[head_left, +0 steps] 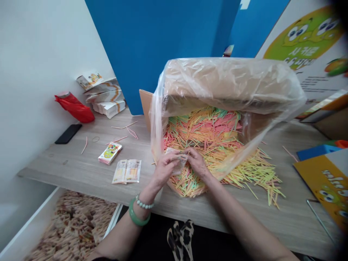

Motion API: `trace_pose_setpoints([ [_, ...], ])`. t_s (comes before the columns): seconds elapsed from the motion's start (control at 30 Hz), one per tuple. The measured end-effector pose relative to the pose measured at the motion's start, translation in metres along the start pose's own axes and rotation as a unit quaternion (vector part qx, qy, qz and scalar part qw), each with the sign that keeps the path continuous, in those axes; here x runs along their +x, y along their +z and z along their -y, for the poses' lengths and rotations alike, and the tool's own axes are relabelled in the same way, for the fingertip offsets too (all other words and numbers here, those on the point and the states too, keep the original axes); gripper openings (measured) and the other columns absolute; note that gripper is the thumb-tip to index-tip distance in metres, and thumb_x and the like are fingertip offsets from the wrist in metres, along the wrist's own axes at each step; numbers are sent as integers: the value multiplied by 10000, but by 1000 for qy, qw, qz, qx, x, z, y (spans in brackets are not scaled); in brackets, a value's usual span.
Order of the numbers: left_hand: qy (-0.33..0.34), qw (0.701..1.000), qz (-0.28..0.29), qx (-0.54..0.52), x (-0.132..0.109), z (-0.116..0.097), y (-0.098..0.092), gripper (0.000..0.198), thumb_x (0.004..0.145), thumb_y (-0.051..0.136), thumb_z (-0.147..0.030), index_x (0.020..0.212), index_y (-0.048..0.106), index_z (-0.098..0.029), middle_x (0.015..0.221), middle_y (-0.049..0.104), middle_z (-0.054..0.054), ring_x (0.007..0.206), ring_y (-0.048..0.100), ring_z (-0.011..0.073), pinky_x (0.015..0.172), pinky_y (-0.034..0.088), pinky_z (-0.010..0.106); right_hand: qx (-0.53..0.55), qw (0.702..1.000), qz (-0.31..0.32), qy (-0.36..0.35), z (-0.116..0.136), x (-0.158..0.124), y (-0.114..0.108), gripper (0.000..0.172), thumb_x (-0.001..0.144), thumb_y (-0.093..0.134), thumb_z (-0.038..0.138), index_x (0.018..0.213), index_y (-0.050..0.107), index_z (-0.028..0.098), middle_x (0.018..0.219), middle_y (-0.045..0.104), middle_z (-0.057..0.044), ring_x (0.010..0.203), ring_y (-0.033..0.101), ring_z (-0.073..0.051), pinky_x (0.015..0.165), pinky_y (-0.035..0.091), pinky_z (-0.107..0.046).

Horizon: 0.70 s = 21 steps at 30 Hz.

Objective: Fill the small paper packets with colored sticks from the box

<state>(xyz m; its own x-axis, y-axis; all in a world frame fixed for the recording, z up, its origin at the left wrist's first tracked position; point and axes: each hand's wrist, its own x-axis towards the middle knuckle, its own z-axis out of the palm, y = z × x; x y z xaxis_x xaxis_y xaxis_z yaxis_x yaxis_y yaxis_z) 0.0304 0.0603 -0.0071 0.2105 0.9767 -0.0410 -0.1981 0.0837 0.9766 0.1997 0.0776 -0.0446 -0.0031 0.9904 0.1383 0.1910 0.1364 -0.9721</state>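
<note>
My left hand and my right hand meet over a heap of thin coloured sticks. Together they pinch a small clear packet between their fingers. The sticks, pink, yellow, green and orange, spill from a cardboard box lying on its side, lined with a clear plastic bag. Green and white bead bracelets circle my left wrist. What the packet holds I cannot make out.
On the wooden table lie two filled packets, a small printed packet, a black phone, a red bag and stacked paper packets. Printed boxes crowd the right edge. A bin of packets sits below left.
</note>
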Motion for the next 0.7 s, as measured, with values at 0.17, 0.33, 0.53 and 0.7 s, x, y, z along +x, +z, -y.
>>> trace_pose_setpoints([
  [0.17, 40, 999, 22, -22, 15, 6, 10, 236, 765, 762, -344, 935, 785, -182, 1038, 765, 81, 985, 670, 230, 930, 507, 366, -69, 997, 3, -40, -6, -5, 1, 107, 813, 552, 321, 770, 596, 233, 755, 634, -2, 733, 558, -190, 715, 444, -316],
  [0.33, -1, 997, -35, -67, 12, 8, -3, 338, 756, 789, -417, 961, 748, -151, 941, 749, 62, 819, 654, 167, 779, 516, 289, -40, 997, 24, -65, -3, -2, 0, 97, 802, 537, 232, 769, 629, 228, 753, 673, 4, 752, 618, -174, 771, 480, -326],
  [0.53, -106, 989, 24, -97, -1, 12, 4, 440, 670, 847, -486, 926, 727, -148, 786, 708, 29, 650, 605, 133, 653, 500, 269, 231, 966, -108, 45, 18, 15, -24, 240, 725, 744, 306, 893, 589, 232, 790, 705, 25, 747, 714, -181, 563, 507, -258],
  [0.7, -131, 986, 25, -98, 2, 20, 14, 437, 592, 878, -498, 785, 714, -142, 722, 669, 12, 618, 562, 115, 609, 465, 249, 316, 941, -95, 69, 35, 13, -29, 338, 656, 827, 284, 888, 587, 227, 781, 699, 31, 732, 735, -193, 422, 484, -211],
])
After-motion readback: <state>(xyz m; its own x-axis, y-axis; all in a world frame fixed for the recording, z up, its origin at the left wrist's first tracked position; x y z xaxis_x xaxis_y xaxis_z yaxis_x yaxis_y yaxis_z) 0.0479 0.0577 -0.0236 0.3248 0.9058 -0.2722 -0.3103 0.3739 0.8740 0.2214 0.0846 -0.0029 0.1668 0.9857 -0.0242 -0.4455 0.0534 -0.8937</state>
